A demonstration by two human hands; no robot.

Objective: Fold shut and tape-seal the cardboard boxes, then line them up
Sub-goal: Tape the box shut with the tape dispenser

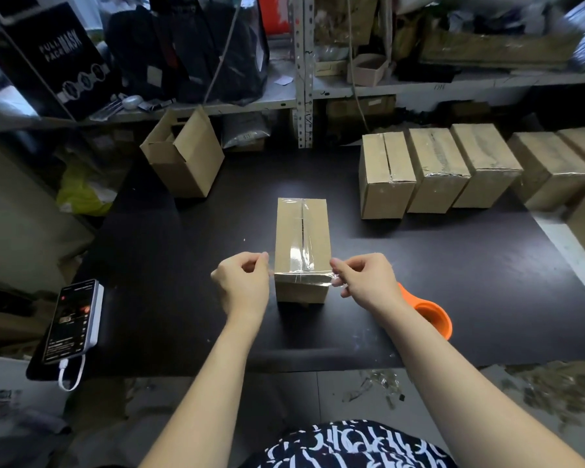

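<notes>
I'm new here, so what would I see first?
First, the brown cardboard box in the middle of the black table, where a left hand and a right hand pinch a strip of clear shiny tape across its near top edge. Behind, on the right, taped brown boxes stand in a row.

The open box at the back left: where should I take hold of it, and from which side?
Probably its two side walls under the rim, reaching from the front: the open box stands upright, flaps raised, and shelving crowds its far side.
</notes>
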